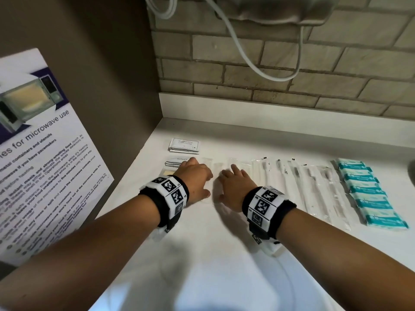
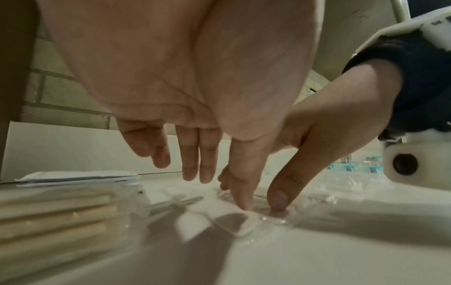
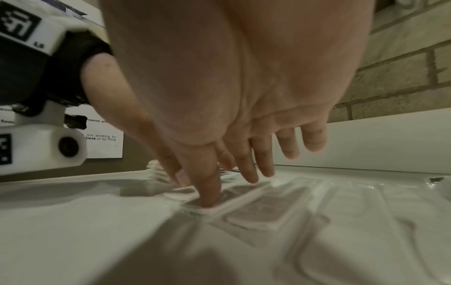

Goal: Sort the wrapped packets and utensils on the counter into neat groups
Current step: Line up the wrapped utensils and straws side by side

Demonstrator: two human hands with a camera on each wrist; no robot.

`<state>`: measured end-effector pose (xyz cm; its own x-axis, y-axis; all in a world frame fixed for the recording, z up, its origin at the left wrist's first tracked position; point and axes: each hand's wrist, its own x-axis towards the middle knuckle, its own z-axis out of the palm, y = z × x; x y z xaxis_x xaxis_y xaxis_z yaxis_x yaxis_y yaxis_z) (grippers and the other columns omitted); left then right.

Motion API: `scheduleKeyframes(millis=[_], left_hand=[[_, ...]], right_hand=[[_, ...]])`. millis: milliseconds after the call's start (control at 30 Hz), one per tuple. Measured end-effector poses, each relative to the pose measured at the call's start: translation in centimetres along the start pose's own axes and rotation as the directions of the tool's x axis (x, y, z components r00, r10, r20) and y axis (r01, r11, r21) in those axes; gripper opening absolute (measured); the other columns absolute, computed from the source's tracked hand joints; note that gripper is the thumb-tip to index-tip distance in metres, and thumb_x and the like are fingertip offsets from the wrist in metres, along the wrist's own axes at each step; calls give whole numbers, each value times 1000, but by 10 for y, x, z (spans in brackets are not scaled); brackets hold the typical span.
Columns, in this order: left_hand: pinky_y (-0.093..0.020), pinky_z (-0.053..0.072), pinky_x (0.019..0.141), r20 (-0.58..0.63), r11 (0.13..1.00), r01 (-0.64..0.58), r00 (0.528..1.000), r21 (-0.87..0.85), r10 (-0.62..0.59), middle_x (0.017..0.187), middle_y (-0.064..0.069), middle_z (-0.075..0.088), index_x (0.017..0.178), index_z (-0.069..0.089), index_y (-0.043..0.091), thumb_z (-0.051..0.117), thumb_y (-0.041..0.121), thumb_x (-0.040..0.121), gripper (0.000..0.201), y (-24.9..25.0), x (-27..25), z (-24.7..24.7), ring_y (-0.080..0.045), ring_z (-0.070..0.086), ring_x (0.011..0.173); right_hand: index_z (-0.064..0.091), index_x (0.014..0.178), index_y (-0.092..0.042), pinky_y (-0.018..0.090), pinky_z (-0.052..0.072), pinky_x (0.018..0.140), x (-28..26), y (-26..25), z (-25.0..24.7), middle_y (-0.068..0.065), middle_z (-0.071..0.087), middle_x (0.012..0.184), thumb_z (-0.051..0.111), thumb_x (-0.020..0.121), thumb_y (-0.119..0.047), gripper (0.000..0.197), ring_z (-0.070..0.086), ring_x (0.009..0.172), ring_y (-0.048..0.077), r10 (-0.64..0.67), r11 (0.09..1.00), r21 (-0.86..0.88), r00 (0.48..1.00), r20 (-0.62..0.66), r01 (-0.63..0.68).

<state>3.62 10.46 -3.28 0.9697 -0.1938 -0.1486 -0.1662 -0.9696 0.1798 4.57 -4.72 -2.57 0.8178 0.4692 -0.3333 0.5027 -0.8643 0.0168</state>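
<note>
Side by side on the white counter, my left hand and right hand lie palm down with straight fingers. Both thumbs press a long clear-wrapped utensil packet that runs between them; the wrist views show the left thumb and the right thumb touching its wrapper. More clear packets lie under the right fingers. A stack of packets with tan contents sits by the left hand.
White shampoo sachets are stacked at the back left, toothpaste packets just in front. To the right lie a row of wrapped brushes and a column of teal packets. A microwave poster covers the left wall; cables hang above.
</note>
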Motion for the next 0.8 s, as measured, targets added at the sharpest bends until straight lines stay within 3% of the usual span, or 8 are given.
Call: scheduleKeyframes(millis=[67,167,400,567,667,800], left_hand=[[-37,26,103,33,991,-46,999,125,42,136,7,52,122,58,22,62,48,83,47,2,-2,2,-25,32,129],[-39,23,103,83,974,-64,995,216,47,132,8,54,110,59,21,54,51,88,37,2,-3,4,-28,28,132],[-40,22,100,117,974,-67,992,214,42,140,10,51,109,60,25,53,54,85,38,-6,-1,9,-27,27,131],[-40,23,98,99,973,-66,994,220,45,137,8,54,100,60,26,54,55,82,35,-10,2,11,-27,29,128],[-39,24,98,83,974,-62,996,219,45,132,9,56,91,54,27,55,56,82,30,-12,4,11,-27,30,127],[-38,26,95,89,977,-43,996,210,25,128,7,58,77,44,24,56,56,79,34,-18,8,13,-28,32,122]], right_hand=[[34,147,-9,44,12,120,0,2,3,9,30,154,46,95,-35,59,10,148,31,2,1000,-1,1000,21,-2],[40,142,-10,43,15,119,0,7,6,9,38,149,47,95,-35,54,18,144,31,-16,999,35,1000,6,16],[36,144,-10,42,10,119,1,12,4,8,33,153,44,96,-39,57,10,148,30,-30,996,85,999,34,27],[20,152,-8,42,6,121,7,10,8,8,18,160,53,94,-33,71,-1,150,31,-29,996,79,999,30,27],[21,151,-7,41,6,121,4,6,3,9,18,160,42,98,-28,61,2,150,30,-50,994,97,999,13,48],[37,145,-7,40,9,121,-3,1,0,9,33,154,30,101,-30,50,14,148,30,-53,993,106,998,14,51]])
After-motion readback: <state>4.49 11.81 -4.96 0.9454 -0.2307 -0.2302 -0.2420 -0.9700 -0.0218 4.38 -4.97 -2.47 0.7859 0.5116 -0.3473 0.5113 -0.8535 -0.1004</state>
